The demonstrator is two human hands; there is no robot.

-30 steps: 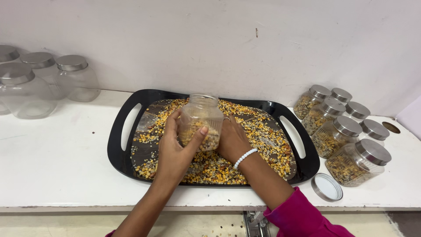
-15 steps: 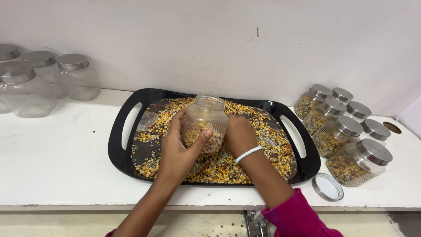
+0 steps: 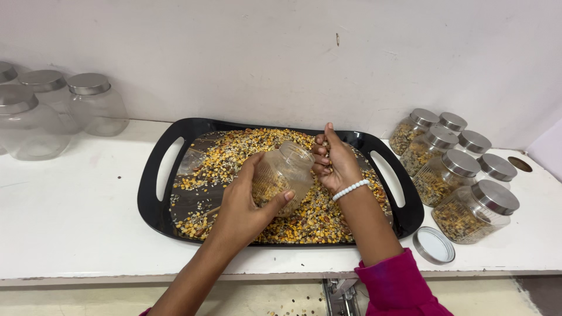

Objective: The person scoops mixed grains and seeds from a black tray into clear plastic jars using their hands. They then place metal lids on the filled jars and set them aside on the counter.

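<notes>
Gripped around its lower body by the left hand (image 3: 246, 202), a clear open jar (image 3: 284, 175) is held at frame centre, tilted w/ its mouth up and to the right. Thumb and fingers are wrapped on the jar's sides; some grain is seen inside it. Just right of the jar mouth, the right hand (image 3: 335, 164) is cupped, fingers curled together around what looks like a pinch of grain, a white bead bracelet (image 3: 351, 189) on the wrist and a pink sleeve (image 3: 398, 287) lower down at the bottom edge.

Both hands are held over a black tray (image 3: 153, 205) w/ cut-out handles, spread w/ mixed yellow grains (image 3: 234, 158); a barer patch is seen at the tray's lower left. Whether the jar touches the tray can't be told.

Nearest on the right, lower right of frame, a loose round lid (image 3: 434, 244) lies flat on the white counter (image 3: 70, 222), just beside the tray corner. Behind it, approx. seven filled jars (image 3: 462, 193) w/ metal lids are clustered, well clear of the hands. At upper left, empty lidded jars (image 3: 58, 111) stand against the wall (image 3: 263, 52).

Open counter is left between tray and empty jars; the counter's front edge runs close under the forearms.
</notes>
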